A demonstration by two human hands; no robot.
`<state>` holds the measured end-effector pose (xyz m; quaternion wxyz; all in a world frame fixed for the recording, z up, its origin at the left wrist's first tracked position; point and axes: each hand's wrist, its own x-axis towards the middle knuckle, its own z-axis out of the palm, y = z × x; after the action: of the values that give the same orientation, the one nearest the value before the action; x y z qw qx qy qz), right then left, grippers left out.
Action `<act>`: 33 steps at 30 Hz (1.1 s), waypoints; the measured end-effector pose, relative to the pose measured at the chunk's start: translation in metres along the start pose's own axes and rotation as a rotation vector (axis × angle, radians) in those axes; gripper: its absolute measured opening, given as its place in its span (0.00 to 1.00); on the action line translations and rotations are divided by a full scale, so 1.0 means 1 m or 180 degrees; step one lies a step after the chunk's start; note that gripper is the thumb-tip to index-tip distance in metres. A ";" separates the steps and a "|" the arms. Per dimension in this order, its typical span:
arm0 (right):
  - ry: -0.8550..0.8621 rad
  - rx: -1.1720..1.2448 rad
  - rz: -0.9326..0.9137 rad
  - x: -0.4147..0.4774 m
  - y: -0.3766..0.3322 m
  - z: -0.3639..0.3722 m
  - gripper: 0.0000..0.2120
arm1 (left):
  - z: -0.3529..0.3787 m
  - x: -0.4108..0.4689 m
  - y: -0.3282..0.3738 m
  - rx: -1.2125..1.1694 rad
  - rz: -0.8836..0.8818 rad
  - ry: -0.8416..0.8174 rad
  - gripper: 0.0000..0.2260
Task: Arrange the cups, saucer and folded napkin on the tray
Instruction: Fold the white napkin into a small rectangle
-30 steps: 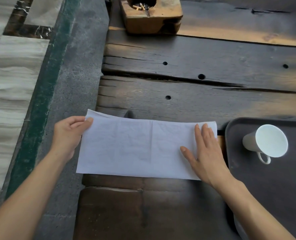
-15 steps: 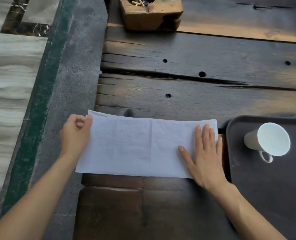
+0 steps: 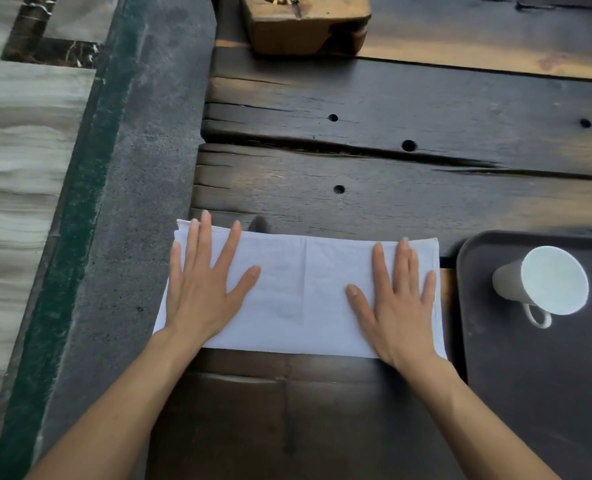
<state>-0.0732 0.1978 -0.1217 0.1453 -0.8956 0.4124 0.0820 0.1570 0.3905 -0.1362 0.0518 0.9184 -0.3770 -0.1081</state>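
Both hands lie flat with fingers spread, the left hand [image 3: 201, 289] on the left end of the white napkin [image 3: 301, 296] and the right hand [image 3: 396, 299] on its right end. The napkin rests on the dark wooden table [image 3: 391, 98], its left end overhanging the edge. Just right of it, the tray [image 3: 530, 393] carries one white cup [image 3: 540, 280].

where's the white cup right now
In the head view the white ceramic cup with a loop handle stands on the dark rectangular tray at the right edge of the frame, just right of the white folded napkin.
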 end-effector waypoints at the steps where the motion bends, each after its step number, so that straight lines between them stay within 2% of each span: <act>1: -0.0001 -0.0042 0.0077 -0.001 0.005 -0.001 0.37 | 0.001 0.000 0.000 -0.0028 -0.0051 0.0034 0.33; 5: 0.0051 -0.0144 0.0284 -0.002 0.011 -0.004 0.37 | -0.003 0.003 0.001 -0.0223 -0.0395 0.0014 0.33; 10: 0.0128 -0.0155 0.0252 -0.002 0.010 -0.002 0.36 | -0.004 0.004 0.003 -0.0279 -0.0466 0.0021 0.33; 17: -0.0024 -0.0103 0.0203 -0.001 0.008 -0.008 0.36 | -0.018 -0.047 0.023 -0.1282 -0.0924 0.0398 0.33; 19: 0.0015 -0.0035 0.0192 -0.001 0.005 -0.013 0.36 | -0.024 -0.076 0.041 -0.1910 -0.1286 0.0619 0.29; 22: 0.0104 0.0111 -0.0019 0.007 -0.004 -0.024 0.34 | -0.032 -0.109 0.072 -0.2779 -0.2134 0.1050 0.22; 25: 0.0152 0.0397 -0.0503 0.024 -0.014 -0.038 0.28 | -0.040 -0.125 0.103 -0.3818 -0.3120 0.1263 0.18; 27: 0.0029 0.0583 -0.0878 0.039 -0.021 -0.048 0.25 | -0.045 -0.130 0.122 -0.4377 -0.3648 0.1215 0.17; 30: -0.0157 0.0559 -0.1138 0.060 -0.026 -0.057 0.22 | -0.046 -0.131 0.142 -0.5085 -0.4120 0.0927 0.18; 33: -0.0137 0.0326 -0.1004 0.074 -0.024 -0.062 0.17 | -0.045 -0.122 0.146 -0.5202 -0.4318 0.1070 0.19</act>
<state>-0.0058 0.1392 -0.0787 0.2106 -0.9387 0.2671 0.0562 -0.0162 0.3733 -0.0470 0.6306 0.6262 0.4097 -0.2059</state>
